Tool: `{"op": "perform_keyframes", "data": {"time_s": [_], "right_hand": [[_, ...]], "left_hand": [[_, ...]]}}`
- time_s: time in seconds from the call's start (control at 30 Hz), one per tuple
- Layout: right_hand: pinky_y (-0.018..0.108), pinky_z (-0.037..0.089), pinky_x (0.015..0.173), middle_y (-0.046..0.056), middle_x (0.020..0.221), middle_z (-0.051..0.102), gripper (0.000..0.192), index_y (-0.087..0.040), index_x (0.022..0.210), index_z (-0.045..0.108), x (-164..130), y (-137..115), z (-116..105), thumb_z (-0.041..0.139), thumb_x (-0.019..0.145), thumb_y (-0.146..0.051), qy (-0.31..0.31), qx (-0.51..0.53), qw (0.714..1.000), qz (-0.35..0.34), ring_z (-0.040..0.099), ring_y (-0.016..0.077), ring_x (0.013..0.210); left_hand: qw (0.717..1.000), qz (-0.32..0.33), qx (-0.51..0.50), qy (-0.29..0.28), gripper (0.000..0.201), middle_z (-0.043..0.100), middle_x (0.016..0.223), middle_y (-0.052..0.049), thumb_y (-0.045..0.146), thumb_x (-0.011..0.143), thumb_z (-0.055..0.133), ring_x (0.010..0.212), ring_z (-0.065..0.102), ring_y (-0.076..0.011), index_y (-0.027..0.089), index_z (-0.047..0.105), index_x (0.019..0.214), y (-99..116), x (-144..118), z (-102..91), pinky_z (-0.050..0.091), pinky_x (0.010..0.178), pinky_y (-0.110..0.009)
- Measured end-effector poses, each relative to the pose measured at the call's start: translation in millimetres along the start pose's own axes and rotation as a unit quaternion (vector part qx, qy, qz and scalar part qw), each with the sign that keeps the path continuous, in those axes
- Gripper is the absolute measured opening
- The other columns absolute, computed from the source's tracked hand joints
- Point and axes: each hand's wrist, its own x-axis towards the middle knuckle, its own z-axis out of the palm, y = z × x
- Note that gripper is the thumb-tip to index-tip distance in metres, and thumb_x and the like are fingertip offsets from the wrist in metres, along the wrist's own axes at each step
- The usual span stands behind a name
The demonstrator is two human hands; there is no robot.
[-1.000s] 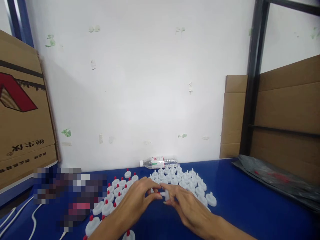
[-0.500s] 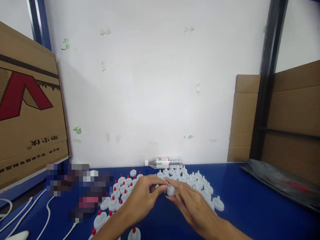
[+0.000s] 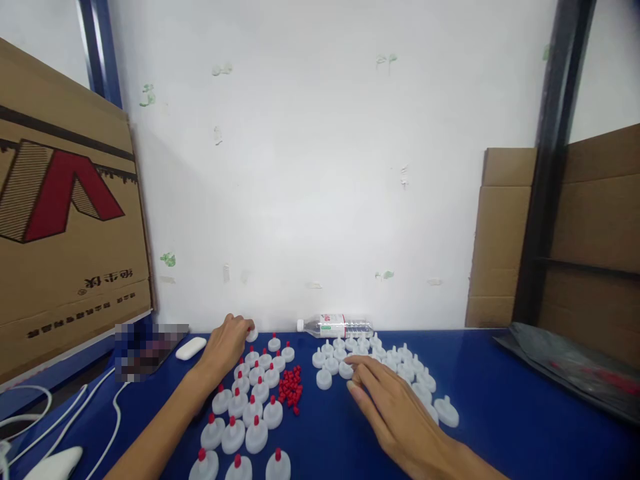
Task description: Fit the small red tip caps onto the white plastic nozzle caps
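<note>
White wall (image 3: 310,167) dotted with tape scraps rises behind a blue counter (image 3: 325,440). At the far left, the left hand (image 3: 227,343) grasps a white piece (image 3: 252,333) by its upper part, at the fingertips. To the right, the right hand (image 3: 387,407) is released, thumb and forefinger parted; whether it touches the plain-spouted pieces (image 3: 324,379) just beside it, I cannot tell. Red-tipped pieces (image 3: 256,437) stand in loose rows from far to near on the left, with a heap of small red caps (image 3: 290,387) between both groups. Farther out, a clear bottle (image 3: 345,325) lies along the wall, a printed cardboard box (image 3: 65,267) stands left, and dark plastic sheeting (image 3: 575,367) lies right.
</note>
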Motion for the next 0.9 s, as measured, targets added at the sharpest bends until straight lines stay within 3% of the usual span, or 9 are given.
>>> {"op": "perform_keyframes", "data": {"time_s": [0.13, 0.23, 0.4, 0.53, 0.6, 0.73, 0.8, 0.9], "right_hand": [[0.041, 0.052, 0.1, 0.008, 0.122, 0.065, 0.019, -0.023, 0.099, 0.059, -3.4, 1.2, 9.4, 0.043, 0.106, -0.029, -0.01, -0.018, 1.0, -0.007, 0.064, 0.0238, 0.115], [0.041, 0.052, 0.102, 0.008, 0.121, 0.066, 0.023, -0.023, 0.107, 0.064, -4.9, 0.6, 12.0, 0.041, 0.106, -0.028, -0.019, -0.02, 1.0, -0.007, 0.065, 0.0235, 0.114], [0.041, 0.045, 0.111, 0.009, 0.132, 0.064, 0.029, -0.022, 0.108, 0.066, -2.4, -3.6, 6.0, 0.038, 0.107, -0.03, -0.066, -0.009, 0.998, -0.012, 0.058, 0.0235, 0.127], [0.051, 0.024, 0.124, 0.006, 0.156, 0.046, 0.035, -0.027, 0.133, 0.058, 0.8, -3.4, 8.2, 0.039, 0.107, -0.041, -0.115, -0.028, 0.993, -0.008, 0.036, 0.0257, 0.147], [0.053, 0.016, 0.125, 0.004, 0.162, 0.035, 0.043, -0.029, 0.145, 0.048, 2.5, -1.8, 12.1, 0.038, 0.107, -0.046, -0.132, -0.025, 0.991, -0.002, 0.026, 0.0251, 0.152], [0.055, 0.011, 0.126, 0.006, 0.167, 0.023, 0.053, -0.026, 0.152, 0.04, 4.8, 0.2, 17.3, 0.037, 0.106, -0.053, -0.176, 0.002, 0.984, -0.002, 0.018, 0.0269, 0.154], [0.057, 0.011, 0.125, 0.007, 0.165, 0.028, 0.053, -0.026, 0.152, 0.039, 4.7, -0.8, 16.6, 0.039, 0.106, -0.051, -0.181, 0.015, 0.983, -0.003, 0.019, 0.028, 0.153], [0.058, 0.015, 0.124, 0.005, 0.154, 0.048, 0.046, -0.028, 0.149, 0.041, 3.9, -4.3, 13.2, 0.044, 0.105, -0.043, -0.165, 0.023, 0.986, -0.012, 0.03, 0.0267, 0.15]], "left_hand": [[0.999, 0.032, 0.013, -0.026, 0.037, 0.071, 0.103, -0.01, 0.003, 0.092, 0.042, 0.105, 0.06, -0.0276, 0.02, 0.07, 0.107, 0.6, 3.3, 14.6, 0.046, 0.073, -0.032], [0.999, 0.042, 0.016, -0.029, 0.038, 0.072, 0.106, -0.011, 0.004, 0.093, 0.042, 0.107, 0.06, -0.0281, 0.02, 0.068, 0.117, 2.9, 3.3, 14.9, 0.047, 0.074, -0.033], [0.999, 0.043, -0.003, 0.005, 0.035, 0.068, 0.106, -0.016, 0.013, 0.1, 0.034, 0.109, 0.055, -0.0325, 0.015, 0.068, 0.108, 23.2, -1.4, -7.4, 0.048, 0.072, -0.036], [0.996, 0.075, -0.038, 0.01, 0.033, 0.066, 0.099, -0.018, 0.015, 0.099, 0.037, 0.11, 0.052, -0.0346, 0.013, 0.069, 0.095, 53.9, -12.0, -26.8, 0.048, 0.075, -0.038], [0.991, 0.111, -0.072, -0.012, 0.029, 0.068, 0.095, -0.013, 0.017, 0.097, 0.043, 0.107, 0.055, -0.0312, 0.017, 0.07, 0.089, 68.0, -19.9, -34.1, 0.047, 0.077, -0.036], [0.968, 0.175, -0.156, -0.088, 0.015, 0.073, 0.089, -0.003, 0.021, 0.087, 0.06, 0.099, 0.062, -0.0232, 0.024, 0.073, 0.081, 83.8, -35.3, -44.3, 0.047, 0.077, -0.029], [0.953, 0.2, -0.187, -0.131, 0.014, 0.074, 0.079, 0.0, 0.019, 0.082, 0.064, 0.093, 0.066, -0.0211, 0.025, 0.075, 0.075, 85.9, -40.1, -45.5, 0.048, 0.073, -0.026], [0.933, 0.216, -0.223, -0.18, 0.02, 0.075, 0.071, 0.002, 0.011, 0.075, 0.065, 0.087, 0.069, -0.0195, 0.025, 0.078, 0.075, 86.2, -42.2, -40.7, 0.047, 0.068, -0.023]]}}
